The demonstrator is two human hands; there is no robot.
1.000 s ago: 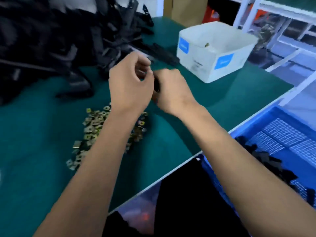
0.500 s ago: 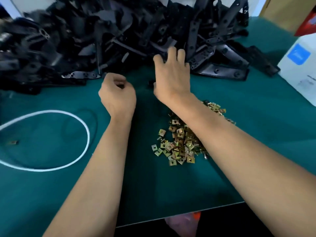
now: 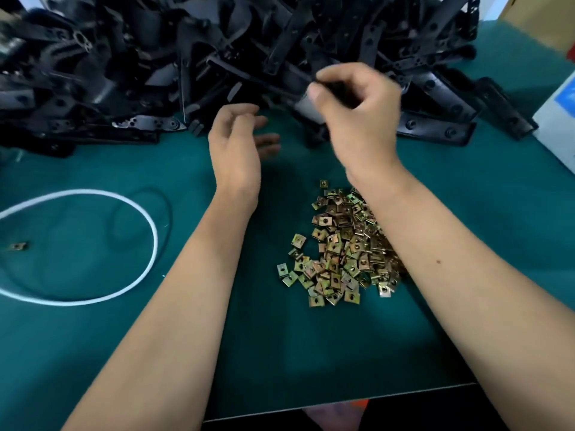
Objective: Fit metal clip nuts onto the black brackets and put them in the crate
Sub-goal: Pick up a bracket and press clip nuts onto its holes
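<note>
A big heap of black brackets (image 3: 155,57) fills the far side of the green table. A pile of brass-coloured clip nuts (image 3: 342,247) lies in the middle, partly under my right forearm. My right hand (image 3: 357,119) is raised in front of the heap, its fingers curled round a black bracket (image 3: 334,88) that is blurred. To its left my left hand (image 3: 236,144) hovers over the mat with fingers loosely spread, and I see nothing in it. No crate shows.
A white cord loop (image 3: 93,244) lies on the left of the green mat (image 3: 280,353), with one stray clip nut (image 3: 17,246) inside it. A white box with a blue label (image 3: 560,119) sits at the right edge. The table's front edge runs along the bottom.
My right hand went from reaching flat into the bracket heap to curling round a bracket and lifting it. My left hand loosened from a fist. A second ago the view faced right, toward the crate.
</note>
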